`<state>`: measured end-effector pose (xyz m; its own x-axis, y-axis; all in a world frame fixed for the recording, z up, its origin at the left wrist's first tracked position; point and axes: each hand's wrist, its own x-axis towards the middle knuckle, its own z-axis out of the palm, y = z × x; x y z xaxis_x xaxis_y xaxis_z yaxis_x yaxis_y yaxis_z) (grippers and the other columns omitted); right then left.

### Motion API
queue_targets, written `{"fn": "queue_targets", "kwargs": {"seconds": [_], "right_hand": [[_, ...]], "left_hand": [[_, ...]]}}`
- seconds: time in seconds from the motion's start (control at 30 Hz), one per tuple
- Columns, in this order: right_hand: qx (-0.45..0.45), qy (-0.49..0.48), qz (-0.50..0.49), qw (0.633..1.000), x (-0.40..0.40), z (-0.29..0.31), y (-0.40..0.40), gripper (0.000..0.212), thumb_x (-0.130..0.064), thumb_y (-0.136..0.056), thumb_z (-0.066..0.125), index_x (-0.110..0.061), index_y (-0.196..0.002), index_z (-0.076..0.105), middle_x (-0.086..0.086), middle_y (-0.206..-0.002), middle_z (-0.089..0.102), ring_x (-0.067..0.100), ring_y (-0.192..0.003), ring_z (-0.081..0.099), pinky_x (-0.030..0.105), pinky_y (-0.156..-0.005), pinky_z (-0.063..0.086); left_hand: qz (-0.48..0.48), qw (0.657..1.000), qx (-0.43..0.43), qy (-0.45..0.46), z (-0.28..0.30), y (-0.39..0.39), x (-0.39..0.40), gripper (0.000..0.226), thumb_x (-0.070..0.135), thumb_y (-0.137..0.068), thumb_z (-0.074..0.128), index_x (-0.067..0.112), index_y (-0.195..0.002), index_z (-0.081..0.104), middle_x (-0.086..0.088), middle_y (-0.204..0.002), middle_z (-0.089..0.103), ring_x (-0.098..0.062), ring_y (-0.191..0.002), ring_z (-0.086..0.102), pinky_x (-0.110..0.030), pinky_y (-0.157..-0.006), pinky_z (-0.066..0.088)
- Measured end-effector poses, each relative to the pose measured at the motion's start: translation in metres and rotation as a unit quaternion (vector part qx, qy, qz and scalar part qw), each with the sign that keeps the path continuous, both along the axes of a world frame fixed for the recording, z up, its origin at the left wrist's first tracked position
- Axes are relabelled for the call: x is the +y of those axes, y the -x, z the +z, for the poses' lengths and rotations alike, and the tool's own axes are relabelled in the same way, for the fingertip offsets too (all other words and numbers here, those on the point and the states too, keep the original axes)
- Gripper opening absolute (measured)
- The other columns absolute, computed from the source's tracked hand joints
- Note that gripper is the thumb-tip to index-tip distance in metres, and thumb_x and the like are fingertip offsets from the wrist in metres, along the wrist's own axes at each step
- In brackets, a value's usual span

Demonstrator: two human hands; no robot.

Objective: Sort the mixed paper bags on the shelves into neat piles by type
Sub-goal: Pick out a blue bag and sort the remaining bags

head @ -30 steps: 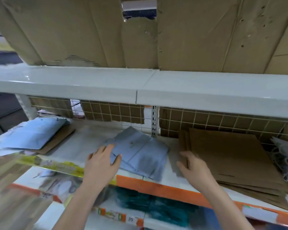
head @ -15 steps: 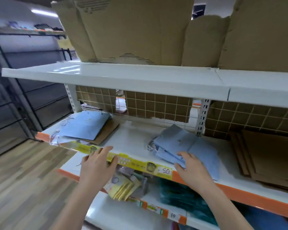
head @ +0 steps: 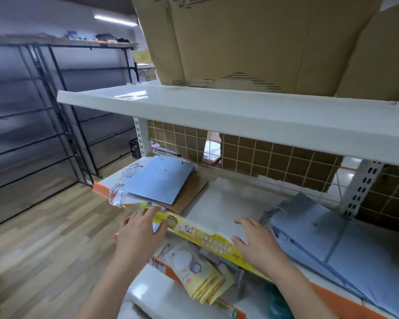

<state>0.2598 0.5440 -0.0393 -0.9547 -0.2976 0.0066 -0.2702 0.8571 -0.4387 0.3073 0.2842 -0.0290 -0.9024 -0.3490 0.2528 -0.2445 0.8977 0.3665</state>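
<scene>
A light blue paper bag with string handles lies on a brown paper bag at the left end of the middle shelf. To the right a messy pile of blue paper bags lies on the same shelf. My left hand hovers open at the shelf's front edge, just below the left bag. Resting flat on the front edge beside the blue pile, my right hand is open and holds nothing. Yellow patterned bags lie on the lower shelf.
A white upper shelf overhangs closely, with flattened cardboard standing on it. A wire grid backed with cardboard closes the rear. Black empty racks stand to the left over a wooden floor.
The view has swung left, away from the brown bag stack. Both hands have let go of the blue pile and moved left along the shelf edge.
</scene>
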Motion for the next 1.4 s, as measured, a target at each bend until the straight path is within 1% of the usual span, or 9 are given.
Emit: {"fn": "queue_targets", "kwargs": {"seconds": [0.3,0.5,0.63,0.8,0.9,0.97,1.07,1.27,1.4], "right_hand": [[-0.026,-0.025,0.024,0.999,-0.047,-0.013,0.053,0.045,-0.038,-0.095,0.045,-0.027,-0.139,0.038,-0.006,-0.142,0.042,0.018,-0.13,0.042,0.034,-0.105,0.035],[-0.038,-0.025,-0.006,0.999,-0.069,-0.022,0.078,0.043,-0.038,-0.096,0.044,-0.029,-0.138,0.038,-0.007,-0.142,0.04,0.016,-0.13,0.04,0.033,-0.104,0.033],[-0.046,-0.012,-0.046,0.998,-0.089,-0.031,0.089,0.042,-0.041,-0.095,0.046,-0.03,-0.135,0.041,-0.008,-0.14,0.042,0.016,-0.13,0.041,0.033,-0.104,0.034],[-0.063,-0.003,-0.098,0.993,-0.12,-0.036,0.098,0.04,-0.041,-0.095,0.046,-0.03,-0.134,0.042,-0.008,-0.139,0.042,0.016,-0.129,0.041,0.032,-0.104,0.034],[-0.063,0.002,-0.132,0.989,-0.135,-0.035,0.103,0.039,-0.04,-0.096,0.046,-0.029,-0.133,0.042,-0.008,-0.138,0.043,0.015,-0.128,0.042,0.031,-0.103,0.034],[-0.062,0.002,-0.154,0.986,-0.144,-0.035,0.104,0.039,-0.039,-0.096,0.045,-0.029,-0.134,0.042,-0.009,-0.138,0.042,0.015,-0.128,0.041,0.03,-0.103,0.033],[-0.067,0.004,-0.18,0.981,-0.156,-0.037,0.102,0.04,-0.039,-0.097,0.044,-0.028,-0.135,0.041,-0.008,-0.138,0.042,0.014,-0.129,0.04,0.031,-0.106,0.033],[-0.068,-0.003,-0.211,0.975,-0.182,-0.041,0.107,0.04,-0.038,-0.097,0.043,-0.027,-0.136,0.041,-0.006,-0.138,0.042,0.015,-0.13,0.04,0.031,-0.106,0.034],[-0.072,-0.01,-0.208,0.975,-0.204,-0.041,0.117,0.041,-0.039,-0.097,0.042,-0.026,-0.137,0.039,-0.006,-0.14,0.041,0.016,-0.131,0.039,0.034,-0.105,0.033]], "left_hand": [[0.058,0.997,-0.032,-0.028,-0.01,0.037,-0.06,0.041,0.054,-0.093,0.041,0.034,-0.127,0.05,0.009,-0.124,0.057,-0.013,-0.117,0.051,-0.032,-0.095,0.029],[0.068,0.995,-0.048,-0.048,-0.018,0.084,-0.096,0.051,0.061,-0.09,0.039,0.029,-0.129,0.05,0.005,-0.118,0.062,-0.016,-0.113,0.055,-0.036,-0.095,0.032],[0.059,0.994,-0.081,-0.033,-0.028,0.124,-0.119,0.06,0.063,-0.09,0.039,0.021,-0.131,0.05,0.001,-0.124,0.06,-0.02,-0.122,0.05,-0.037,-0.099,0.033],[0.041,0.985,-0.167,0.022,-0.047,0.179,-0.15,0.064,0.07,-0.086,0.034,0.015,-0.11,0.056,-0.003,-0.123,0.057,-0.025,-0.12,0.046,-0.04,-0.094,0.035],[0.043,0.981,-0.18,0.054,-0.057,0.206,-0.16,0.081,0.077,-0.082,0.034,0.011,-0.125,0.052,-0.007,-0.128,0.053,-0.026,-0.123,0.043,-0.04,-0.097,0.034],[0.046,0.984,-0.164,0.057,-0.061,0.219,-0.163,0.093,0.079,-0.078,0.039,0.006,-0.136,0.04,-0.011,-0.133,0.051,-0.027,-0.125,0.042,-0.039,-0.097,0.034],[0.044,0.987,-0.145,0.057,-0.068,0.235,-0.17,0.104,0.08,-0.07,0.052,0.001,-0.136,0.035,-0.014,-0.132,0.051,-0.031,-0.122,0.045,-0.04,-0.094,0.036],[0.042,0.978,-0.203,-0.012,-0.063,0.264,-0.191,0.089,0.071,-0.063,0.068,0.006,-0.121,0.052,-0.013,-0.12,0.06,-0.03,-0.113,0.056,-0.038,-0.093,0.039],[0.038,0.969,-0.223,-0.095,-0.059,0.275,-0.201,0.063,0.047,-0.069,0.067,0.01,-0.117,0.052,-0.011,-0.119,0.061,-0.031,-0.113,0.055,-0.039,-0.097,0.034]]}}
